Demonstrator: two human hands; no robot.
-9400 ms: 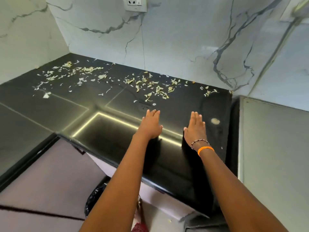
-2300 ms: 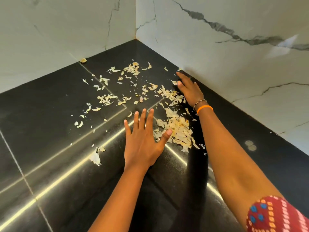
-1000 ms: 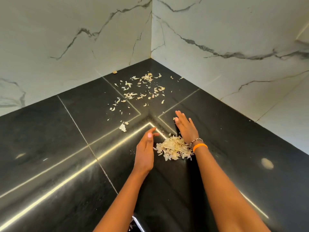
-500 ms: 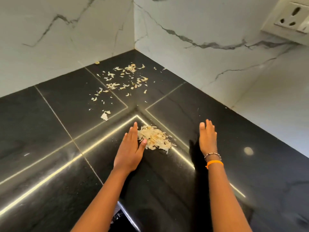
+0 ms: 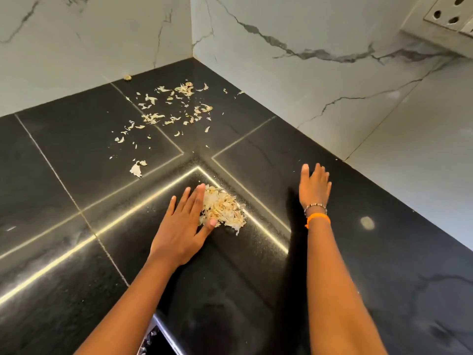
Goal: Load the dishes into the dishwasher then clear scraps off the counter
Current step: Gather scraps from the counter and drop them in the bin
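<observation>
At frame centre, left grip (image 5: 183, 228): my fingers straight, flat on the bench (image 5: 76, 252), thumb against the scrap pile (image 5: 225, 212).
Right grip (image 5: 315, 187): flat, fingers straight, holding nothing.
Loose scraps (image 5: 174, 108): upper left.

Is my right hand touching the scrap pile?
Apart. The head view shows bare black counter between the right hand and the pile.

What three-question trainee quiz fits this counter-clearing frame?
1. True or false: the left hand touches the scrap pile.
2. Which wrist wears the orange band: A left, B right?
3. The loose scraps lie toward the ____ of the counter.

Key: 1 true. 2 B. 3 corner. The right hand is flat, apart from the pile.
</observation>
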